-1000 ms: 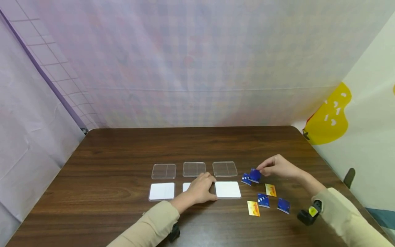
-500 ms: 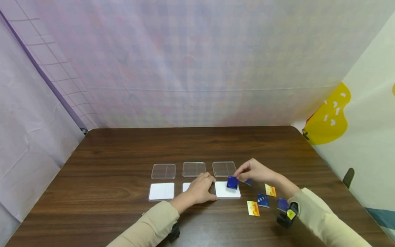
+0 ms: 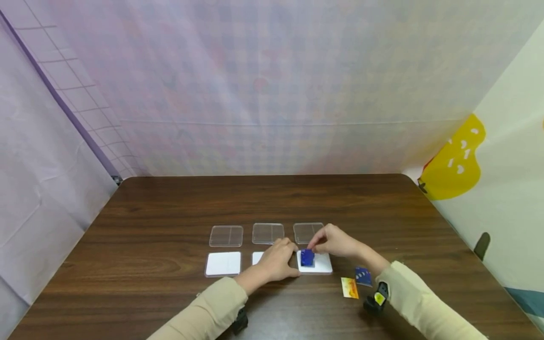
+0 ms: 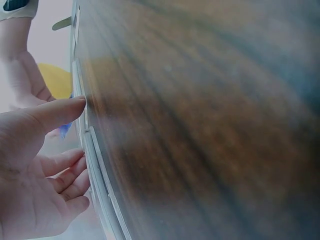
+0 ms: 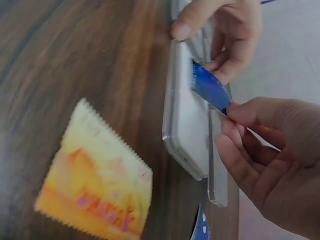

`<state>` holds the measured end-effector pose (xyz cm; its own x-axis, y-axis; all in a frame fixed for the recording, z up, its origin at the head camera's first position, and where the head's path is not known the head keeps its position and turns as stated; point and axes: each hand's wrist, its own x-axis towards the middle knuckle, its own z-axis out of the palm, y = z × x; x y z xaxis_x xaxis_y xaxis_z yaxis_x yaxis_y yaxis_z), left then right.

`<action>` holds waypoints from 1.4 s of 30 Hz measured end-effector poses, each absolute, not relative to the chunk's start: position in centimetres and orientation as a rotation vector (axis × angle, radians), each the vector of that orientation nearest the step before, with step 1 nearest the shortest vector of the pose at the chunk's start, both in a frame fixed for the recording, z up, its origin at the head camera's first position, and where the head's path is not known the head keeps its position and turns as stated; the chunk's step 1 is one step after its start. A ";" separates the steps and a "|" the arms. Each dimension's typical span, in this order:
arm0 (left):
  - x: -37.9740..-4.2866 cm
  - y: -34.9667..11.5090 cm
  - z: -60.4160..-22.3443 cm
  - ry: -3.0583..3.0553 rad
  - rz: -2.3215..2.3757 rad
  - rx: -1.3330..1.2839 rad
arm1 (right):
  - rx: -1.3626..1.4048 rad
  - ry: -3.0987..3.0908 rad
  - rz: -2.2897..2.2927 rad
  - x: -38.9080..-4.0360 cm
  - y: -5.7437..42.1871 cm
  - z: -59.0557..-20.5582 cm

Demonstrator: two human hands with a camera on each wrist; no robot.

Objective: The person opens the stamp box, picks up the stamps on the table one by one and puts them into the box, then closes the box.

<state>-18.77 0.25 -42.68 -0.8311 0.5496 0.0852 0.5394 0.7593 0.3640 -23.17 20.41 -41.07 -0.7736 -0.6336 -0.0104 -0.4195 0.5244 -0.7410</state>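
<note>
My right hand point(image 3: 337, 241) pinches a blue stamp point(image 3: 307, 258) by its far edge, over the white pad in the right-hand clear plastic case point(image 3: 324, 265). In the right wrist view the blue stamp point(image 5: 210, 89) is tilted, one end at the white surface. My left hand point(image 3: 277, 259) holds the left side of that same case, thumb point(image 4: 75, 106) at its near corner and fingers at the far one. Under this hand the middle case point(image 3: 256, 256) is mostly hidden. A yellow stamp point(image 3: 350, 287) with toothed edges and a blue one point(image 3: 362, 276) lie to the right.
The left white-filled case point(image 3: 223, 263) lies beside my left hand. Behind the row are clear lids point(image 3: 226, 236), the right one partly hidden by my right hand. My right forearm covers part of the brown table point(image 3: 170, 208). Patterned cloth point(image 3: 255, 94) hangs behind it.
My right hand has lifted the blue stamp from the right side of the table and carried it left onto the right case. The left hand has stayed in place.
</note>
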 end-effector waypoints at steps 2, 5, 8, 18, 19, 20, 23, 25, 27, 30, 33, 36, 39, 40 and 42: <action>-18.8 0.2 -42.7 2.923 0.595 0.908 | -0.951 2.572 -1.027 -23.0 20.4 -41.3; -18.8 0.2 -42.7 2.925 0.596 0.911 | -1.005 2.651 -0.974 -22.8 20.3 -41.5; -18.8 0.1 -42.8 2.926 0.602 0.911 | -1.027 2.684 -0.963 -22.5 20.3 -41.8; -18.9 0.2 -42.8 2.932 0.598 0.930 | -1.049 2.743 -0.947 -22.3 20.0 -42.5; -18.9 0.2 -42.8 2.933 0.598 0.931 | -1.051 2.749 -0.937 -22.3 20.0 -42.5; -18.9 0.2 -42.8 2.934 0.598 0.931 | -1.051 2.754 -0.930 -22.3 20.0 -42.6; -18.8 0.1 -42.7 2.933 0.598 0.930 | -1.051 2.764 -0.916 -22.3 19.9 -42.5; -18.8 0.2 -42.7 2.931 0.594 0.928 | -1.040 2.768 -0.912 -22.2 19.8 -42.4; -18.8 0.2 -42.7 2.929 0.593 0.929 | -1.032 2.776 -0.909 -22.1 19.8 -42.4; -18.8 0.2 -42.7 2.926 0.594 0.929 | -1.021 2.791 -0.904 -22.0 19.8 -42.5; -18.8 0.2 -42.7 2.924 0.597 0.928 | -1.024 2.803 -0.903 -22.0 19.8 -42.5; -18.7 0.2 -42.7 2.926 0.596 0.927 | -1.012 2.807 -0.901 -21.9 19.7 -42.5; -18.8 0.2 -42.6 2.929 0.596 0.927 | -1.019 2.807 -0.899 -21.9 19.7 -42.5; -18.7 0.2 -42.6 2.930 0.595 0.928 | -1.018 2.806 -0.899 -21.9 19.7 -42.5; -18.8 0.2 -42.6 2.930 0.594 0.927 | -1.031 2.803 -0.900 -22.0 19.7 -42.4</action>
<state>-18.77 0.16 -42.65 -0.8245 0.5567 0.1017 0.5523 0.7526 0.3586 -22.00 19.71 -42.43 -0.7812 -0.6004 0.1709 -0.5876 0.6148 -0.5260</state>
